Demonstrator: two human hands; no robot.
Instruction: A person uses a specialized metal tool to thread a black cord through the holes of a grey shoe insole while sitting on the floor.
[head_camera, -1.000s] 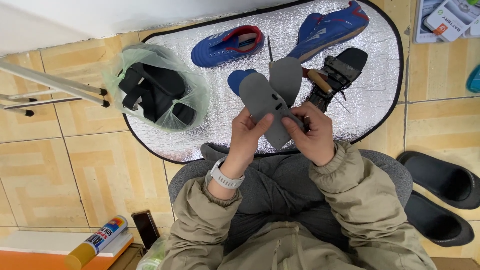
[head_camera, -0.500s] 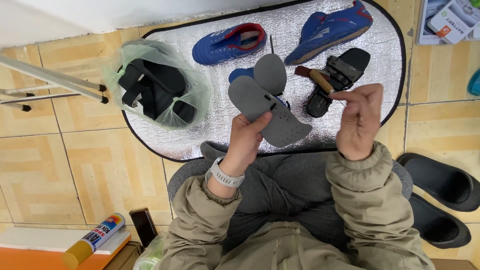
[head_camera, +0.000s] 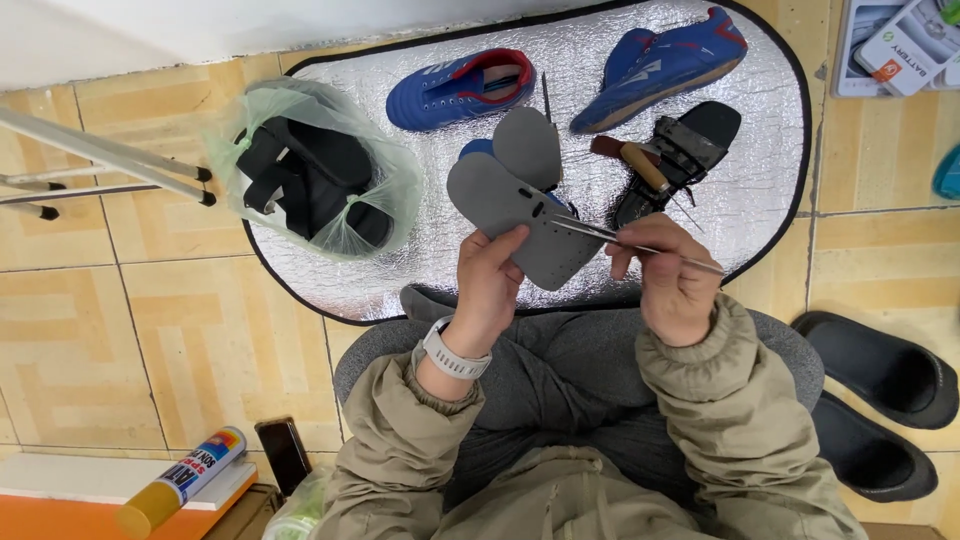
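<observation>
Head view: blue shoes (head_camera: 458, 90) (a pair) and bagged sandals (head_camera: 312, 180) beyond insole (head_camera: 520, 220).

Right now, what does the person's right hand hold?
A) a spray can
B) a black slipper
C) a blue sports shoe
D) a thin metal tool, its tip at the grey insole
D: the right hand grips a thin metal tool whose tip meets the grey insole held up by the left hand; the blue shoes lie untouched on the silver mat.
</observation>
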